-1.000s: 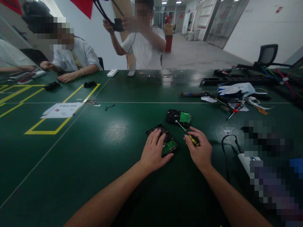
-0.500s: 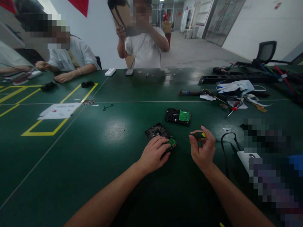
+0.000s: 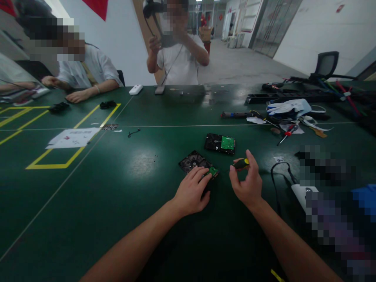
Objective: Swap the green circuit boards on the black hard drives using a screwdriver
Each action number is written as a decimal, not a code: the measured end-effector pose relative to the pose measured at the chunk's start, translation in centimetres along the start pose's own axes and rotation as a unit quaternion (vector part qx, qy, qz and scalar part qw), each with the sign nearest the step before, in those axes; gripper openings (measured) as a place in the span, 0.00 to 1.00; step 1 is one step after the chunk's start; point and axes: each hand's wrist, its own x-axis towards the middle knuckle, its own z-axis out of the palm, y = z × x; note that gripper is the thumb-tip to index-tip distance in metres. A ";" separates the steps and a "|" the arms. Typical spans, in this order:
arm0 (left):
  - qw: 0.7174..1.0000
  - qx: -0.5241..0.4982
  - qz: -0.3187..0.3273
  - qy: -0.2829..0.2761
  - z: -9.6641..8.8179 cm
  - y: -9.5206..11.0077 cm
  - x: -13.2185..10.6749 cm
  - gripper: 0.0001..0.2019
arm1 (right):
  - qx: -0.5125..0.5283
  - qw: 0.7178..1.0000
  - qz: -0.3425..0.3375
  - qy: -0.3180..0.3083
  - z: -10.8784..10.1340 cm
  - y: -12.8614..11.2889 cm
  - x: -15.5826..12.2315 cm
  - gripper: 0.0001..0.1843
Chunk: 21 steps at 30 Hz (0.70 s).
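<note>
Right hand (image 3: 249, 185): grip pinched round screwdriver (image 3: 241, 164). Nearer hard drive (image 3: 190, 159) lying flat on worktop (image 3: 117, 219), left hand (image 3: 189, 192) resting on it, grip loose, thumb apart. Second drive (image 3: 216, 144) just beyond.

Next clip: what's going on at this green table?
The person's left hand rests on the nearer hard drive, which lies angled on the green table. The right hand holds a yellow-and-dark screwdriver by its handle; its tip is too faint to place. The farther hard drive lies just beyond, untouched.
</note>
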 end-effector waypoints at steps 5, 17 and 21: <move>0.999 0.017 0.013 -0.031 -0.4 0.5 -0.2 0.36 | -0.023 0.999 0.005 -0.025 -1.0 -0.6 1.6 0.42; 1.000 0.017 0.020 -0.014 0.0 0.3 -0.5 0.29 | 0.090 0.995 0.029 0.016 -1.1 -0.2 0.2 0.36; 0.999 0.013 0.030 -0.016 0.1 0.0 -0.6 0.30 | 0.123 0.991 0.038 0.020 -1.2 0.0 -0.1 0.42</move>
